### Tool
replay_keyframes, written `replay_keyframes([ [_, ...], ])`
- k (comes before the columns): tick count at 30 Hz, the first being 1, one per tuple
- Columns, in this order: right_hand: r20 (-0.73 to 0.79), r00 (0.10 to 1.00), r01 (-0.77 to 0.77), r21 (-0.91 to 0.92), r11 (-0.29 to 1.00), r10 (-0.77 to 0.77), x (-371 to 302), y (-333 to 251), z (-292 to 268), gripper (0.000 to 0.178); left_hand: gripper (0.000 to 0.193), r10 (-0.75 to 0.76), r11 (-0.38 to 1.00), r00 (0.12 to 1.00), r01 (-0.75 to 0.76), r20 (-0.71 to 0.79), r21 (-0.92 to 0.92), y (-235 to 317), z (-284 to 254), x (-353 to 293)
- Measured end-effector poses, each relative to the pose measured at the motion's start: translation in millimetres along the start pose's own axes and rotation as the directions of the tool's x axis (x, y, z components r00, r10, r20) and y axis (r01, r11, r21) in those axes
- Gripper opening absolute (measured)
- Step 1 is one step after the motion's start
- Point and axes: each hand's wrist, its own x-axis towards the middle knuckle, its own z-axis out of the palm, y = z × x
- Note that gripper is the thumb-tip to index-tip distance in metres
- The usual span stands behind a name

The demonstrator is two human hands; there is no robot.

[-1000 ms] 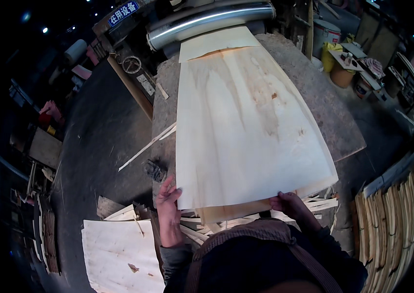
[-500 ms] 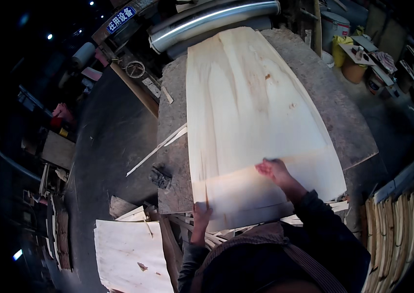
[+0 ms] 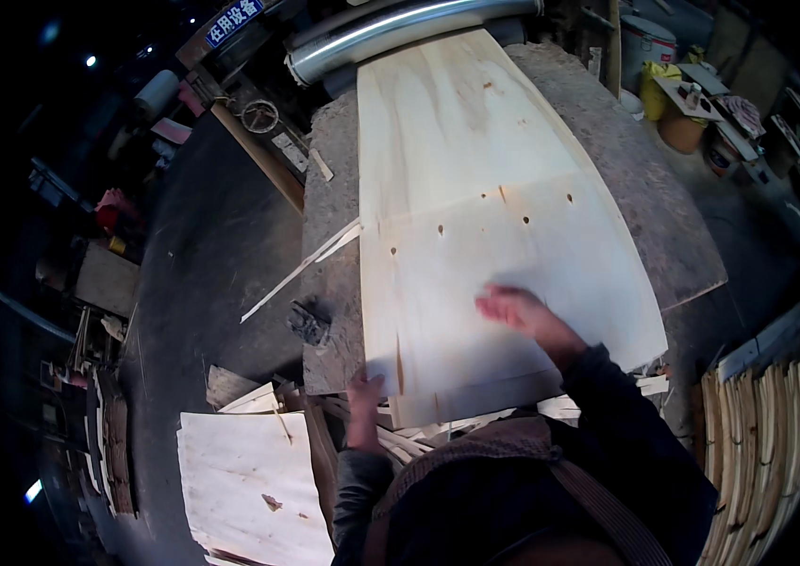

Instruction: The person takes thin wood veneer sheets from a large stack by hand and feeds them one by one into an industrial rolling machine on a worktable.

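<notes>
A long pale wood veneer sheet (image 3: 438, 113) lies on the worn table (image 3: 608, 141), its far end against the shiny metal roller (image 3: 400, 38). Nearer me, a veneer piece with several dark knots (image 3: 475, 255) meets it along a slanting line; whether they overlap is hard to tell. My left hand (image 3: 365, 391) grips the near piece's left edge by the front corner, thumb on top. Over the middle of this piece is my right hand (image 3: 518, 313), fingers stretched leftward and slightly blurred, with nothing visible in them. I cannot tell whether it touches the wood.
Another veneer stack (image 3: 249, 481) stands at lower left, beside scrap strips (image 3: 419, 439) under the table's front edge. Upright veneer sheets (image 3: 768, 453) crowd the lower right. A dark glove-like bundle (image 3: 308, 323) and thin strips (image 3: 301, 272) lie at the table's left edge.
The veneer has slid away from me toward the roller, and the slanting line has moved with it. Dark knots now show clearly. My right hand has shifted slightly left, its fingers straighter.
</notes>
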Motion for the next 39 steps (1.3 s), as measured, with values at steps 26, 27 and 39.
replay_keyframes([
  [26, -0.21, 0.975, 0.049, -0.093, 0.994, -0.068, -112, 28, -4, 0.032, 0.05, 0.078, 0.944, 0.996, -0.09, 0.049, 0.316, -4, -16, -1],
  [27, -0.219, 0.973, 0.046, -0.137, 0.99, -0.075, -98, 22, -13, 0.03, 0.059, 0.075, 0.935, 0.988, -0.116, 0.134, 0.334, -7, -4, -4],
  [39, -0.297, 0.931, 0.231, 0.023, 0.973, -0.215, 48, -56, 0, 0.014, 0.08, 0.14, 0.839, 0.99, -0.122, 0.005, 0.53, -5, 50, -49],
])
